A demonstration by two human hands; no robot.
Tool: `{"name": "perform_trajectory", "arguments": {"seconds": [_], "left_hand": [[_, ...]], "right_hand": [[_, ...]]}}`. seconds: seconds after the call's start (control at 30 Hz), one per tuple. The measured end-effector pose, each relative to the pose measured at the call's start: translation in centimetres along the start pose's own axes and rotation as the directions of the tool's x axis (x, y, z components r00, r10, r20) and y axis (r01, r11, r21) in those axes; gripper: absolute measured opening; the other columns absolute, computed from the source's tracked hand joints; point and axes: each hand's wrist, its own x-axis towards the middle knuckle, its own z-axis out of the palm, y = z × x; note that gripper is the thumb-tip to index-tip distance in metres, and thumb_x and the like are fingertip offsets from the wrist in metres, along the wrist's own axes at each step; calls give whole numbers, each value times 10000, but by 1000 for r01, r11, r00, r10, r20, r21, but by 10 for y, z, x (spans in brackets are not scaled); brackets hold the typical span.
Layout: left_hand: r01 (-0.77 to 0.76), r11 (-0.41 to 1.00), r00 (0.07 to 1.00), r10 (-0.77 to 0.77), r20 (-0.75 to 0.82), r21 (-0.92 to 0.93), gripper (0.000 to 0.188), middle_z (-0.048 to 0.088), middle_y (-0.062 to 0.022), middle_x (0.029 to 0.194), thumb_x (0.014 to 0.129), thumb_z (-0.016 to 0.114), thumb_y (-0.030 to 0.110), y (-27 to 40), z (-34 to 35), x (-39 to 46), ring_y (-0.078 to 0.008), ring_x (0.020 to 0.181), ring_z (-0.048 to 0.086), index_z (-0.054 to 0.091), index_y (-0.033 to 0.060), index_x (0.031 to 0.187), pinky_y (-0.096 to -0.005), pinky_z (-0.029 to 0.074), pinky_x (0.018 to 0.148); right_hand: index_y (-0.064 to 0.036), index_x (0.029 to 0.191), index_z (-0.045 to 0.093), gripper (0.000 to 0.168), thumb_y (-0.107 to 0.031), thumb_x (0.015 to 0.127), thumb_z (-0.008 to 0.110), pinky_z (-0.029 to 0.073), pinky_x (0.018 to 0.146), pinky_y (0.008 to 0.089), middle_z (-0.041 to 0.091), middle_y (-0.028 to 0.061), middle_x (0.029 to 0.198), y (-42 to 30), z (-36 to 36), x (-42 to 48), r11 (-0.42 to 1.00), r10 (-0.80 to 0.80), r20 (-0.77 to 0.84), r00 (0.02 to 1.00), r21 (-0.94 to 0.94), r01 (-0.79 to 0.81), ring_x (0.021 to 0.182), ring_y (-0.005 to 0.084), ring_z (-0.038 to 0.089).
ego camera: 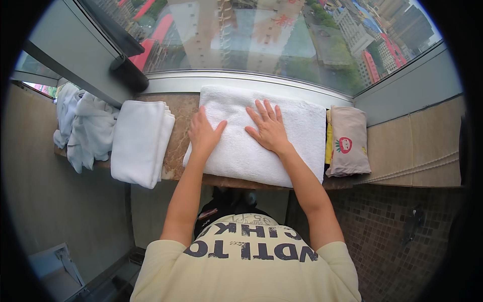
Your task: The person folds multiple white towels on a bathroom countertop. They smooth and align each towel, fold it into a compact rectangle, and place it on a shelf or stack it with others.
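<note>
A folded white terry towel (241,151) lies flat across the brown marble windowsill (183,124) in front of me. Near its left edge rests my left hand (204,133), thumb apart from the fingers and nothing held. My right hand (268,126) lies palm down on the towel, right of the middle, with its fingers spread. Slight creases show in the cloth between the two hands. The towel's far edge reaches the white window frame, and its near edge runs along the front of the sill.
Left of the towel sits a stack of folded white towels (137,141), with crumpled white towels (90,128) beyond it. A folded beige cloth (349,141) with a strawberry print and a yellow item (329,139) lie at the right. The window pane (241,37) rises behind the sill.
</note>
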Motion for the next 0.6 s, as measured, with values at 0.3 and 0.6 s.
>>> {"name": "perform_trajectory", "arguments": {"seconds": [0.3,0.6], "left_hand": [[283,921,933,-199,300,-268,582,639,-215,993,767,703,385,-71,-65,-71,-332,922,616,545,-54,1116,-388,477,807],[258,143,965,5,261,-956,202,613,-95,934,897,593,109,-37,-67,-70,-150,816,611,511,-12,1037,-315,543,729]], "right_hand": [[-71,1442,286,911,-673,797,514,78,1116,562,245,252,1470,-75,-29,-24,966,-207,111,972,180,185,1396,394,155],[-11,1206,489,587,-114,661,679,440,849,420,569,206,1058,-132,-9,-32,920,-99,-190,977,357,163,987,353,558]]}}
